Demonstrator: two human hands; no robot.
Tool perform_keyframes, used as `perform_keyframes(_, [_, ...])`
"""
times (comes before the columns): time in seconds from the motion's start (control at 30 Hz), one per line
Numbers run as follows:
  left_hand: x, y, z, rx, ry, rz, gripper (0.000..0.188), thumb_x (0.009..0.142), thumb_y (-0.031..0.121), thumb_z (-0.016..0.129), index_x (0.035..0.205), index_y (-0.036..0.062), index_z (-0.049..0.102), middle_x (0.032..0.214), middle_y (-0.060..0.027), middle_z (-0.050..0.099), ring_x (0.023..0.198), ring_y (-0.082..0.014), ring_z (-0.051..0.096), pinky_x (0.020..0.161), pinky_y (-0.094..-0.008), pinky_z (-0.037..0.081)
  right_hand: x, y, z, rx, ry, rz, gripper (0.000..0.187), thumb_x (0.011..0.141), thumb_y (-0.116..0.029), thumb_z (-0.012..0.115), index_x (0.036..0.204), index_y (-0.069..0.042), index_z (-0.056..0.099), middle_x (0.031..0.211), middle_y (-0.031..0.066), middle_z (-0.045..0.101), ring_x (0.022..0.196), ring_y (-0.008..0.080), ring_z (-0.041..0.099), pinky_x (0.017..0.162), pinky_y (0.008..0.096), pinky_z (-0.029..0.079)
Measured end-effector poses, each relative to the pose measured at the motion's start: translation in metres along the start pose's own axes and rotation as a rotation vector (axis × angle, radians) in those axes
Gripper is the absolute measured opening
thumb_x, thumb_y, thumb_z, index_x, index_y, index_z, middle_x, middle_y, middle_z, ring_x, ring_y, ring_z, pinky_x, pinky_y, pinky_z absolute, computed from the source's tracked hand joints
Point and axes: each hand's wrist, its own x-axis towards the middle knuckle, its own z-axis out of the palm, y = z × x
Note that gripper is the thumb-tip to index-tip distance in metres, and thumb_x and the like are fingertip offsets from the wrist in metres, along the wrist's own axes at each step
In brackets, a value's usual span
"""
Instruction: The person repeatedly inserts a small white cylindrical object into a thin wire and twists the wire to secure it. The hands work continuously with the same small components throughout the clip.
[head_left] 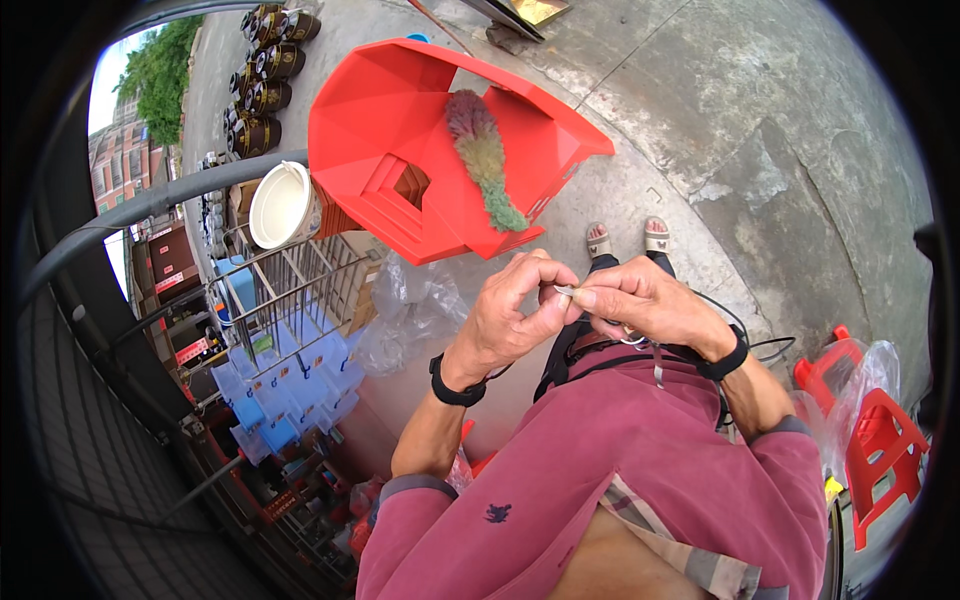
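My left hand (515, 308) and my right hand (648, 302) meet at the middle, in front of my body. Thumbs and fingers of both are pinched on a small whitish strip (565, 291), mostly covered by the fingertips, so its kind is unclear. A thin pale loop or cord shows just below the right fingers. Beyond the hands stands a large red plastic piece (360, 120) with angular faces and a stepped cut-out, seemingly a seat. On it lies a fluffy duster (480, 150) shading from purple through yellow to green, touched by neither hand.
Left of the red piece is a white bucket (282, 205), near a metal wire rack (285, 290) and blue-tinted plastic bins (290, 385). Clear plastic bags (410, 315) lie beside them. Brown barrels (265, 95) stand far left. Red stools (885, 450) are at right. Sandalled feet (656, 235) are on concrete.
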Motion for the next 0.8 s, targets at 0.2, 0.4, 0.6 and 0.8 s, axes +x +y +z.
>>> perform_keyframes(0.2, [0.0, -0.002, 0.002, -0.014, -0.004, 0.004, 0.015, 0.093, 0.002, 0.071, 0.107, -0.0009, 0.066, 0.093, -0.0076, 0.068, 0.082, -0.0157, 0.065, 0.076, -0.0311, 0.052, 0.0, 0.003, 0.002, 0.018, 0.035, 0.008, 0.04, 0.114, -0.037, 0.058, 0.103, -0.003, 0.076, 0.066, -0.0046, 0.052, 0.062, 0.0045, 0.044, 0.057, 0.0267, 0.035])
perform_keyframes(0.4, [-0.001, -0.004, 0.0, 0.005, -0.014, 0.025, 0.017, 0.09, 0.004, 0.074, 0.105, -0.0005, 0.066, 0.094, -0.0075, 0.067, 0.082, -0.016, 0.062, 0.076, -0.0308, 0.051, 0.0, 0.001, 0.005, -0.04, 0.0, 0.021, 0.041, 0.113, -0.038, 0.059, 0.092, -0.005, 0.07, 0.065, -0.005, 0.052, 0.059, 0.0046, 0.041, 0.054, 0.0266, 0.032])
perform_keyframes(0.6, [-0.003, 0.0, -0.001, -0.031, 0.003, -0.018, 0.018, 0.09, 0.002, 0.073, 0.107, -0.0005, 0.067, 0.091, -0.0067, 0.065, 0.081, -0.0159, 0.06, 0.076, -0.0307, 0.05, 0.001, 0.008, 0.01, -0.035, 0.041, -0.066, 0.04, 0.113, -0.037, 0.059, 0.098, -0.004, 0.076, 0.064, -0.0044, 0.052, 0.06, 0.0043, 0.043, 0.054, 0.0266, 0.033])
perform_keyframes(0.8, [-0.001, -0.002, 0.004, -0.079, 0.039, -0.044, 0.019, 0.091, -0.002, 0.072, 0.109, -0.001, 0.068, 0.089, -0.0058, 0.065, 0.079, -0.0157, 0.062, 0.075, -0.0311, 0.05, 0.001, 0.014, 0.01, 0.021, 0.117, -0.04, 0.039, 0.114, -0.035, 0.059, 0.109, -0.002, 0.079, 0.065, -0.003, 0.056, 0.06, 0.004, 0.046, 0.055, 0.0257, 0.036])
